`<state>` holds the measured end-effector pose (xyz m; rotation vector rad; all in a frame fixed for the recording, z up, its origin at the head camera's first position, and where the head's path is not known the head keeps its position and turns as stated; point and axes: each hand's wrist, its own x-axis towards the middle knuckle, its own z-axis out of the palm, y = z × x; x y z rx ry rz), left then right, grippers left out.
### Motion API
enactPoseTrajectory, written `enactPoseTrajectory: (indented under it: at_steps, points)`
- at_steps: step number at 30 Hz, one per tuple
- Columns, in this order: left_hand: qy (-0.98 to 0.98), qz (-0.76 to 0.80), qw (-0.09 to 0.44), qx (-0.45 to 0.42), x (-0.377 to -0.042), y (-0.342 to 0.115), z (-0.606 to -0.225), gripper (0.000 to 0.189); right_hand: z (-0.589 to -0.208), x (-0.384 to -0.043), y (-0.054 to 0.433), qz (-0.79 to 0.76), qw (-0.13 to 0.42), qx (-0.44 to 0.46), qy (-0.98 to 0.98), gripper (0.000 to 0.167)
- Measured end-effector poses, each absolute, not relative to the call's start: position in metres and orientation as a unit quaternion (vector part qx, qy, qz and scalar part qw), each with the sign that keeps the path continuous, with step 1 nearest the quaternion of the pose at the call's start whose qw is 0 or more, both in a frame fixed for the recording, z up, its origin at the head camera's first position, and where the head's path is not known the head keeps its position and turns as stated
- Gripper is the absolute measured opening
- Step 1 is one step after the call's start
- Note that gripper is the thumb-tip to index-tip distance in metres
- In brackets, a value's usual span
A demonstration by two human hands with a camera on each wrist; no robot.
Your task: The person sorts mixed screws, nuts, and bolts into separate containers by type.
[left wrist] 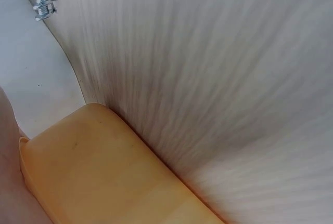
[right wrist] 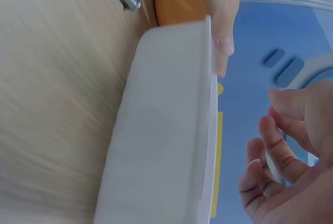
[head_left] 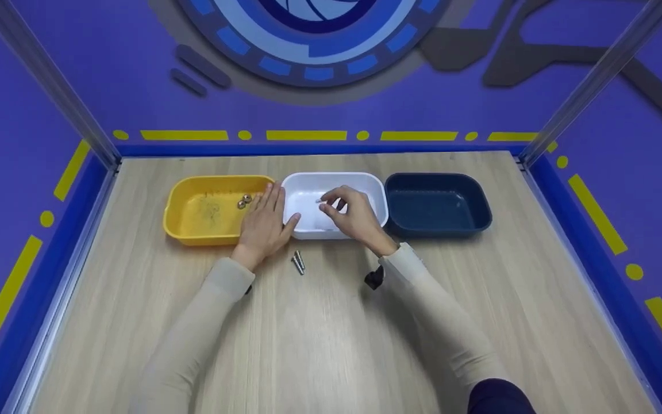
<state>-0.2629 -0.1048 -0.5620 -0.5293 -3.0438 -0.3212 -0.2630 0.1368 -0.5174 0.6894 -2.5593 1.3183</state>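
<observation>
My left hand (head_left: 263,224) lies with straight fingers over the right end of the yellow bin (head_left: 184,230), its thumb reaching onto the near left rim of the white bin (head_left: 337,234). Above the white bin, my right hand (head_left: 354,214) has thumb and index finger brought together, pinching a small silvery piece (head_left: 318,201); its kind cannot be made out. The other fingers are bent. A few shiny round metal nuts (head_left: 244,201) lie in the yellow bin beside my left fingers. Metal bolts (head_left: 298,263) lie together on the table in front of the white bin.
A dark blue bin (head_left: 438,206) stands against the right side of the white bin, so the three bins form a row. The wooden table (head_left: 319,345) is bounded by blue panels with yellow markings at the back and both sides.
</observation>
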Motion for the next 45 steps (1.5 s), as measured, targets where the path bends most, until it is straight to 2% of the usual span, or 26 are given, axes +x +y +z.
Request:
enactPoseTrajectory:
  at_steps: [12, 20, 32, 45]
  points:
    - [-0.978, -0.113, 0.025, -0.174, -0.262, -0.106, -0.562, 0.084, -0.531, -0.232, 0.13, 0.469, 0.096, 0.25, -0.842, 0.013]
    - [-0.976, -0.122, 0.034, -0.175, -0.262, -0.106, -0.562, 0.083, -0.546, -0.214, 0.123, 0.493, 0.076, 0.25, -0.83, 0.012]
    - [-0.975, -0.123, 0.039, -0.18, -0.261, -0.106, -0.561, 0.082, -0.562, -0.199, 0.116, 0.487, 0.042, 0.241, -0.838, 0.015]
    - [-0.975, -0.12, 0.041, -0.18, -0.262, -0.106, -0.564, 0.082, -0.57, -0.198, 0.106, 0.455, 0.004, 0.232, -0.86, 0.017]
